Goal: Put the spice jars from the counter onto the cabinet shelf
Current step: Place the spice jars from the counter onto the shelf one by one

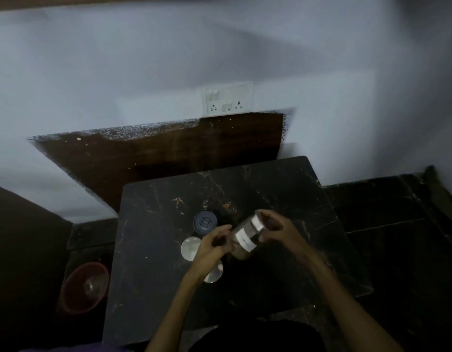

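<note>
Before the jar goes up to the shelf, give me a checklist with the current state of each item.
1. Tilted jar off the counter: ok.
2. Right hand gripping its lid end: ok.
3. Left hand on the jar: cannot tell, blurred.
4. Lid closed: cannot tell.
5. Remaining jars upright: blue-lidded jar and two silver-lidded jars, ok.
6. Cabinet shelf in view: not ok.
</note>
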